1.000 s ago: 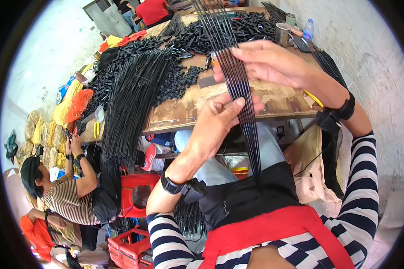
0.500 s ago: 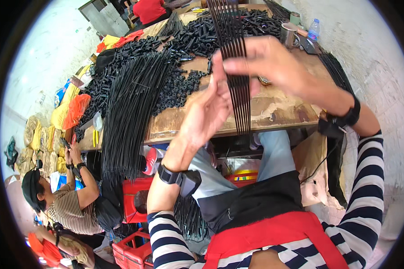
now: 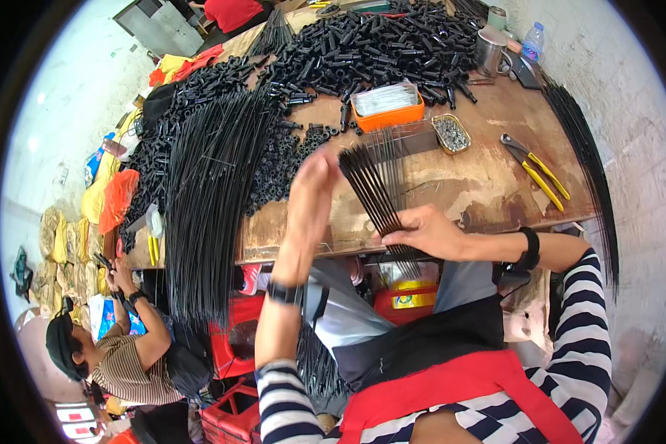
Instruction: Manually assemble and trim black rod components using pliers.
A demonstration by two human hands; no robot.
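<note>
A fanned bundle of thin black rods is pinched near its lower end by my right hand, over the front edge of the table. Beside the bundle's upper end is my left hand, raised and smeared by motion; its fingers cannot be made out well. Behind the bundle sits a grey block with several thin rods lying over it. An orange box of fine pale wires and a gold foil tray of small metal pieces stand just beyond.
Long black rods lie heaped at left, overhanging the table's edge. Black tubular parts pile up at the back. Yellow-handled pliers, a steel mug and a bottle are at right. Another person works at lower left.
The rod bundle has come down and toward me, its top now tilted left. My right hand has lowered with it; my left has moved left, away from the rods. The orange box shows now.
</note>
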